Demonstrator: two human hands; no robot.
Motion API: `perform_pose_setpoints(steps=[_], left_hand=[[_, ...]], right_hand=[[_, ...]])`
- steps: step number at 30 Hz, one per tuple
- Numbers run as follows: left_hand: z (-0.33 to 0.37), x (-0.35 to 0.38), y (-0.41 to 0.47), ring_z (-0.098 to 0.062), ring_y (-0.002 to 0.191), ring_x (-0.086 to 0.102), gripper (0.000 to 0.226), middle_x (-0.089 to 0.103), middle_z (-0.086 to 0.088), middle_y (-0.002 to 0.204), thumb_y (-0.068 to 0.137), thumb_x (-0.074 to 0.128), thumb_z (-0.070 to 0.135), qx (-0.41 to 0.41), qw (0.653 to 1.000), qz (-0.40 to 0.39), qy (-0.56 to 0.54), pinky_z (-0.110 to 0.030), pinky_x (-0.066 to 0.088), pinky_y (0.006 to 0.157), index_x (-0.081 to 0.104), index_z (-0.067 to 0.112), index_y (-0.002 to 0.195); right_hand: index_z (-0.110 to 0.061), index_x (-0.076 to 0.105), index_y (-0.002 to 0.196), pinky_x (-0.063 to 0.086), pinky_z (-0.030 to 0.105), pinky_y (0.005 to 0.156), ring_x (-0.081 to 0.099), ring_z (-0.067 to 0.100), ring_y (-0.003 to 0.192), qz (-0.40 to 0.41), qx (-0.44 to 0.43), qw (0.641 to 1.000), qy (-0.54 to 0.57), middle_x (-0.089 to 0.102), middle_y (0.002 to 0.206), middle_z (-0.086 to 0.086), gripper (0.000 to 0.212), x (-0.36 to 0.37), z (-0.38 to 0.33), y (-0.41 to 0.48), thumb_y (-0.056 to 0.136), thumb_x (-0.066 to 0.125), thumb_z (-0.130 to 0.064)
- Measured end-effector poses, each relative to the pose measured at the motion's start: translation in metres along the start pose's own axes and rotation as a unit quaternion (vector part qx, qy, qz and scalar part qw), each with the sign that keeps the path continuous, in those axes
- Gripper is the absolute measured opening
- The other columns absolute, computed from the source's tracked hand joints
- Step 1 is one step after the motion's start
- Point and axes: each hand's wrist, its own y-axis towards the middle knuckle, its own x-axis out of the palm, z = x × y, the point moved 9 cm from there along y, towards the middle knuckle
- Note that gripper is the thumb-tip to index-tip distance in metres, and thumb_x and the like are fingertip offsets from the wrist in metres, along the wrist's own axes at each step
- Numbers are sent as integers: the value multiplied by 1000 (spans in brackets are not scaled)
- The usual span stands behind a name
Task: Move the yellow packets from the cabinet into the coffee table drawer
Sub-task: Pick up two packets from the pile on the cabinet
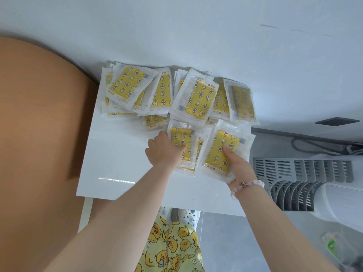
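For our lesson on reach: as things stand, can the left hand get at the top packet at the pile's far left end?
Probably yes: only bare cabinet top lies between the left hand and that packet. But the hand already grips a stack of packets, leaving little free grip.

We see yellow packets (pixel 196 97): clear wrap, star-and-flower print, overlapping in loose heap along back of white cabinet top (pixel 117 154); two small stacks nearer front, side by side.

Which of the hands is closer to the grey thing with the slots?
Right. The right hand holds a yellow packet next to the grey slotted grille; the left hand grips another packet beyond the right hand, farther from the grille.
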Motion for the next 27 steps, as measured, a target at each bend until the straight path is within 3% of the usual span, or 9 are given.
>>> perform_pose_setpoints(steps=[2,6,9,12,15,18,19,24,27], left_hand=[[-2,1,-2,-27,109,48,47,62,-7,106,78,72,43,-5,999,-8,-32,-36,41,83,53,9,104],[-7,-1,-5,-28,105,52,41,59,-8,106,78,74,33,-7,996,7,-90,-39,46,81,54,7,104],[-9,-3,-6,-27,94,55,33,55,-7,102,79,73,26,-14,989,15,-145,-33,43,69,51,9,97],[-15,-5,-12,-20,79,51,25,52,5,78,83,69,20,-32,976,9,-215,-24,35,56,47,12,91],[-20,-12,-19,-18,77,55,23,57,5,80,80,73,17,-45,946,-8,-320,-25,42,66,55,12,93],[-8,-32,-28,-15,80,62,21,66,4,87,77,75,12,-18,901,-21,-433,-28,48,70,58,21,85],[0,-38,-31,-13,82,64,23,67,5,88,76,76,11,-2,890,-33,-454,-26,49,71,59,23,86],[41,-38,-47,-15,81,70,29,73,-1,92,74,77,5,49,855,-137,-497,-29,57,74,66,12,100],[52,-24,-56,-12,78,71,28,73,-2,92,75,77,4,71,856,-177,-481,-28,57,69,66,10,100]], right_hand=[[-23,61,117,50,48,95,64,23,107,4,-5,1000,2,72,106,-2,110,-2,1,1,16,90,-58],[-20,65,112,49,48,96,67,24,101,-14,-3,1000,12,74,102,1,80,7,-2,-4,38,84,-44],[-22,66,110,47,48,97,66,24,104,-7,-10,1000,6,74,101,-1,97,4,-3,0,22,89,-54],[-24,67,107,48,49,96,66,24,103,-1,-14,1000,6,74,102,-1,101,-1,-3,3,15,88,-59],[-24,68,106,50,47,94,66,25,103,-11,-15,1000,1,73,103,1,74,1,-7,-1,39,86,-50],[-22,68,102,57,36,78,68,24,98,-26,-11,1000,-2,73,103,3,37,6,-11,0,69,77,-36],[-22,69,100,56,36,79,69,24,97,-27,-9,1000,-4,73,102,2,29,8,-12,1,74,75,-34],[-18,72,105,47,52,98,66,31,104,-37,-15,999,-16,71,109,8,54,25,-15,-2,55,79,-38],[-11,68,112,41,57,102,59,41,112,-43,-26,998,-41,64,118,21,41,34,-20,-5,78,60,-32]])
